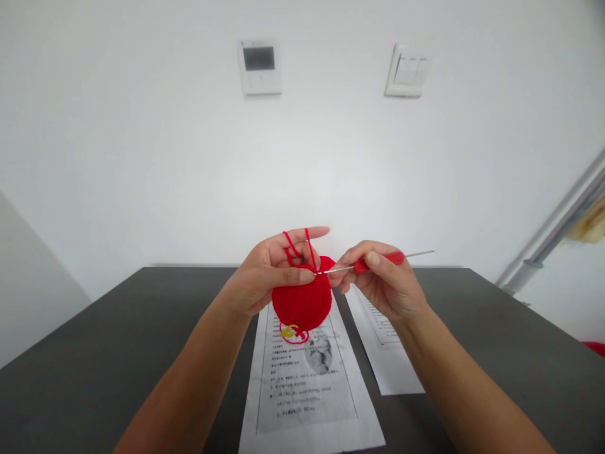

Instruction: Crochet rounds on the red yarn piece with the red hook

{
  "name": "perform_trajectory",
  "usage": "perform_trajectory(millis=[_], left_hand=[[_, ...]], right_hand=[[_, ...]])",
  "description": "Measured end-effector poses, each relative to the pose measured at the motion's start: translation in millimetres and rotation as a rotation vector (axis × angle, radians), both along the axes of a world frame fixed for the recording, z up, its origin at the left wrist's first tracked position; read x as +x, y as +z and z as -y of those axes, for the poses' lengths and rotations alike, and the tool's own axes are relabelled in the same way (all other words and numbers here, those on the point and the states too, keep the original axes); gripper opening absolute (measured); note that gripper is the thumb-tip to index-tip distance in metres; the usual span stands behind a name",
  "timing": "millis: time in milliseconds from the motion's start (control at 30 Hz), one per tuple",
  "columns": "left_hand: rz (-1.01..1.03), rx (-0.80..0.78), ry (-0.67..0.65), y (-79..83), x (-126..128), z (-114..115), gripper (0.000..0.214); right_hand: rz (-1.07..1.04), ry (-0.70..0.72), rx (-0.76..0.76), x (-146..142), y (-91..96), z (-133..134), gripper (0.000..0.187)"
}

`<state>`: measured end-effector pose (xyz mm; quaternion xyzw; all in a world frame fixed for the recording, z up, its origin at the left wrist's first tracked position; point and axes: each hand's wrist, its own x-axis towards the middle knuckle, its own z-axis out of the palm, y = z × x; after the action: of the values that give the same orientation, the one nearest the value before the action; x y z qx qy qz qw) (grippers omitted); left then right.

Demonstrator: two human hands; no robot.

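Observation:
My left hand (276, 265) pinches the top edge of a round red crocheted piece (302, 304) between thumb and fingers. Red yarn (310, 247) runs over its raised index finger and down to the edge of the piece. In my right hand (382, 277) is a crochet hook (380, 260) with a red handle and thin metal ends. The hook's left tip meets the top edge of the piece, close to my left thumb. Below the piece hang a red loop of yarn and a small yellow bit (289, 330). More red material shows behind, partly hidden by my fingers.
Under my hands, a printed sheet (307, 403) with a grey picture lies on the dark table (179, 321). A second printed sheet (392, 372) is to its right, partly covered by my right arm. On the white wall are a panel (261, 68) and a switch (407, 70).

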<state>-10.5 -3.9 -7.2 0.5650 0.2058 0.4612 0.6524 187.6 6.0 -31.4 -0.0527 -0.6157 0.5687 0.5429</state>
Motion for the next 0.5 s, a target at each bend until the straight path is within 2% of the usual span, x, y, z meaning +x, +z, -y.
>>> perform_trajectory(millis=[167,267,367,500], left_hand=[[-0.043,0.026,0.059,1.9,-2,1,0.054],[-0.061,0.04,0.079,0.7,-5,0,0.059],[-0.079,0.04,0.075,0.0,-7,-2,0.063],[-0.087,0.029,0.064,1.1,-8,-3,0.063]], right_hand=[[-0.065,-0.206,0.086,-7,-3.1,5,0.017],[-0.054,-0.322,0.197,-9,-9.4,6,0.015],[0.025,-0.425,0.417,-8,-15.6,7,0.012],[0.172,-0.594,0.781,-5,-15.7,10,0.026]])
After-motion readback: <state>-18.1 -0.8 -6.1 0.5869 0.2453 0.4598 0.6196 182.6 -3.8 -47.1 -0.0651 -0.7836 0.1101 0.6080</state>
